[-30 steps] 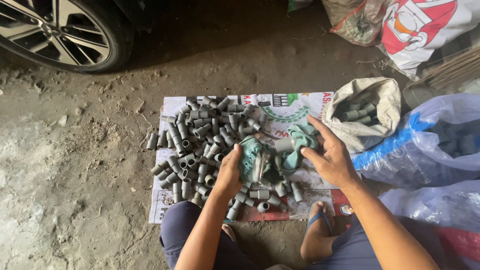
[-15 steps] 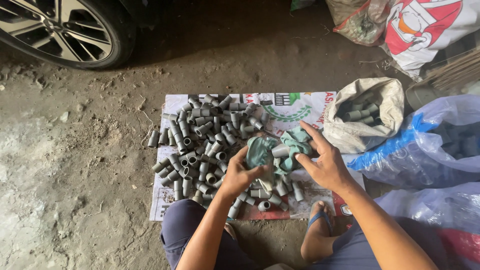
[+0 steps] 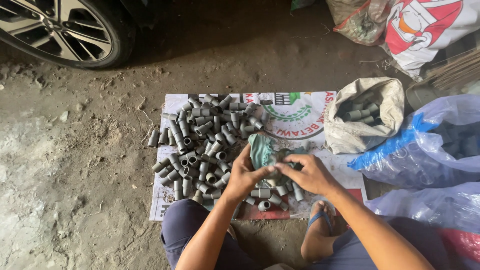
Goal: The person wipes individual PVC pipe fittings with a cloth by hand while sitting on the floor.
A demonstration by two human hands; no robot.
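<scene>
My left hand (image 3: 248, 172) and my right hand (image 3: 307, 172) meet over a teal cloth (image 3: 261, 150), both closed around it and a grey pipe fitting mostly hidden between the fingers. Under them lies a printed banner sheet (image 3: 300, 112) on the dirt floor. A heap of several short grey pipe fittings (image 3: 200, 140) covers the sheet's left half, reaching up to my left hand. A few loose fittings (image 3: 265, 204) lie just below my hands.
An open dirty white sack (image 3: 372, 120) with grey fittings stands right of the sheet. Clear and blue plastic bags (image 3: 430, 150) lie at the right. A car wheel (image 3: 65, 30) is at top left. A printed sack (image 3: 425, 30) sits top right. My sandalled foot (image 3: 320, 235) is below.
My two hands have come together from apart, gathering the teal cloth between them and closing around it with a fitting.
</scene>
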